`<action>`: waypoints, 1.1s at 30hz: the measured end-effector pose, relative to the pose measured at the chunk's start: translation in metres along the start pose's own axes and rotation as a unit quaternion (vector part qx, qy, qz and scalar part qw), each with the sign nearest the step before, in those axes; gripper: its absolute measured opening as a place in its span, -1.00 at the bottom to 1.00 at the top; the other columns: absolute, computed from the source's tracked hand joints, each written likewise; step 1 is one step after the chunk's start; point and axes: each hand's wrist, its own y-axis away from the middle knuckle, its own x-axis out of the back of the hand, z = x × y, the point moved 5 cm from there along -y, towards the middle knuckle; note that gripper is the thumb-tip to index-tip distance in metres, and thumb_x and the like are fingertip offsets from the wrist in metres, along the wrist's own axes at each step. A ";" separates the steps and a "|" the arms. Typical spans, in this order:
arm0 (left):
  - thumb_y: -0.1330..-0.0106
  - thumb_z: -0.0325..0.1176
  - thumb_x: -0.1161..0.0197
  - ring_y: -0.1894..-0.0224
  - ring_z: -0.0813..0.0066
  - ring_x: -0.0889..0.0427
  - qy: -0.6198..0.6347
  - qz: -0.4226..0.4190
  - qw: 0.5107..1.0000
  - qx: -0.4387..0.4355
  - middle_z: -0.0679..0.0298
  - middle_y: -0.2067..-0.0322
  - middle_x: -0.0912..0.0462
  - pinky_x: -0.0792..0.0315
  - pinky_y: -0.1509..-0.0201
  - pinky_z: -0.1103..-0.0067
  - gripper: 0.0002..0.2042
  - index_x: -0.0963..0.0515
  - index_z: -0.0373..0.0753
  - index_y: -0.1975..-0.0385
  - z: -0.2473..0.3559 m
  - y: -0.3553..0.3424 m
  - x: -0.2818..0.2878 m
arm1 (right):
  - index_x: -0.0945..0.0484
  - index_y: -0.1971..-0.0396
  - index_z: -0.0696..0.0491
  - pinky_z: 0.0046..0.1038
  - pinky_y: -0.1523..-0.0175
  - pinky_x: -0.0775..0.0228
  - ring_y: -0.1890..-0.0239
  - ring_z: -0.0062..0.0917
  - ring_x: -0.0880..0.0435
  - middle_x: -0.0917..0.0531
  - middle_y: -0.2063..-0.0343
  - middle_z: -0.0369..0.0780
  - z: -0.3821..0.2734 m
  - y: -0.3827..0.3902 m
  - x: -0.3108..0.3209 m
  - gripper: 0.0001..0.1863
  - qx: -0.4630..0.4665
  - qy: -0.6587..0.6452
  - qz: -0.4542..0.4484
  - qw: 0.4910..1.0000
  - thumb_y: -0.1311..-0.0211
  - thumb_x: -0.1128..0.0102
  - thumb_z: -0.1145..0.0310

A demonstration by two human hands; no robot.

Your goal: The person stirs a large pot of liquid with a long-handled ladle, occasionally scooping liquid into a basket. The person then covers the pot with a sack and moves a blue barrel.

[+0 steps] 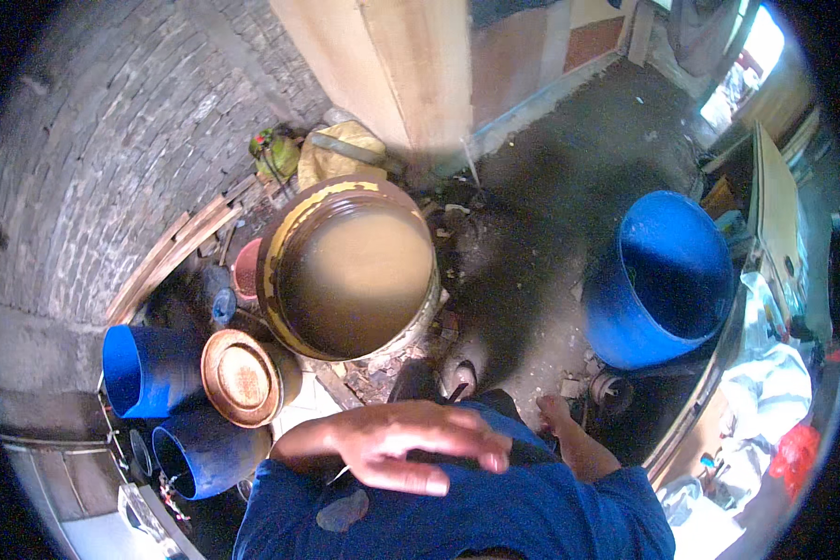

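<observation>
The wide drum (285, 224) stands ahead of the fingers of the left hand (406, 450), well apart, holding murky brown liquid (369, 257). Those fingers spread loosely, empty; whether the right hand (553, 413) grips anything, I cannot tell. No handling seems in hand; touching the drum would call for reaching forward. Ahead-right of the right fingers, a blue barrel (616, 313) has shadowed, unclear contents; ahead-left of the left fingers sits a lidded container (243, 376).

Wore a blue shirt (439, 519) with short sleeves (633, 499) and a rounded grey patch (343, 512); had left hand (415, 450) and right hand (553, 413) bare.
</observation>
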 end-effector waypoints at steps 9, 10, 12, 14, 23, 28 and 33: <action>-0.30 -0.41 -0.22 0.20 0.10 -0.59 0.141 -0.010 0.975 -0.172 -0.09 0.13 -0.57 -0.43 0.14 0.34 -0.73 -0.58 -0.18 0.00 0.014 -0.077 0.024 | -0.56 0.23 0.14 -0.50 0.63 -0.27 0.61 -0.57 -0.49 -0.54 0.57 -0.28 -0.056 -0.007 0.020 -0.74 0.015 0.138 0.051 0.989 -0.23 -0.21 0.25; -0.30 -0.41 -0.23 0.24 0.11 -0.60 0.141 0.000 0.972 -0.186 -0.08 0.16 -0.58 -0.44 0.18 0.35 -0.73 -0.58 -0.17 0.00 0.010 -0.084 0.032 | -0.55 0.22 0.13 -0.50 0.62 -0.28 0.59 -0.57 -0.49 -0.55 0.54 -0.28 -0.062 -0.007 0.027 -0.74 0.012 0.078 0.049 0.996 -0.23 -0.20 0.25; -0.30 -0.41 -0.24 0.29 0.14 -0.61 0.150 0.021 0.967 -0.205 -0.07 0.19 -0.59 -0.45 0.24 0.38 -0.72 -0.58 -0.16 0.00 0.005 -0.097 0.051 | -0.54 0.20 0.12 -0.49 0.59 -0.30 0.56 -0.56 -0.50 -0.57 0.48 -0.27 -0.068 0.006 0.045 -0.75 -0.080 -0.060 0.059 0.993 -0.24 -0.18 0.27; -0.29 -0.42 -0.24 0.32 0.16 -0.61 0.177 0.040 0.962 -0.203 -0.07 0.21 -0.59 -0.45 0.27 0.40 -0.72 -0.58 -0.16 0.00 0.001 -0.111 0.075 | -0.54 0.31 0.05 -0.46 0.63 -0.28 0.63 -0.55 -0.48 -0.52 0.59 -0.33 -0.092 0.010 0.066 -0.82 -0.078 -0.051 0.066 0.994 -0.20 -0.15 0.26; -0.28 -0.40 -0.26 0.41 0.17 -0.61 0.127 0.079 0.949 -0.278 -0.10 0.25 -0.57 -0.48 0.20 0.34 -0.70 -0.56 -0.16 -0.02 -0.001 -0.177 0.228 | -0.50 0.12 0.04 -0.47 0.53 -0.31 0.54 -0.55 -0.50 -0.57 0.45 -0.30 -0.262 -0.071 0.163 -0.70 -0.085 -0.017 0.072 0.994 -0.23 -0.18 0.20; -0.33 -0.34 -0.15 0.02 -0.03 -0.52 0.054 0.003 0.959 -0.277 -0.07 0.02 -0.51 -0.40 -0.07 0.23 -0.66 -0.45 -0.30 -0.07 -0.008 -0.202 0.286 | -0.60 0.23 0.06 -0.54 0.51 -0.25 0.59 -0.65 -0.43 -0.55 0.57 -0.36 -0.430 -0.139 0.186 -0.75 0.036 0.118 0.080 0.989 -0.24 -0.18 0.19; -0.36 -0.32 -0.10 -0.04 0.06 -0.48 -0.088 0.038 0.986 -0.139 0.04 -0.03 -0.49 -0.35 -0.13 0.30 -0.64 -0.39 -0.34 -0.09 -0.028 -0.219 0.331 | -0.62 0.26 0.10 -0.53 0.41 -0.34 0.52 -0.64 -0.50 -0.61 0.52 -0.35 -0.508 -0.183 0.183 -0.74 0.141 0.138 0.035 0.980 -0.26 -0.16 0.21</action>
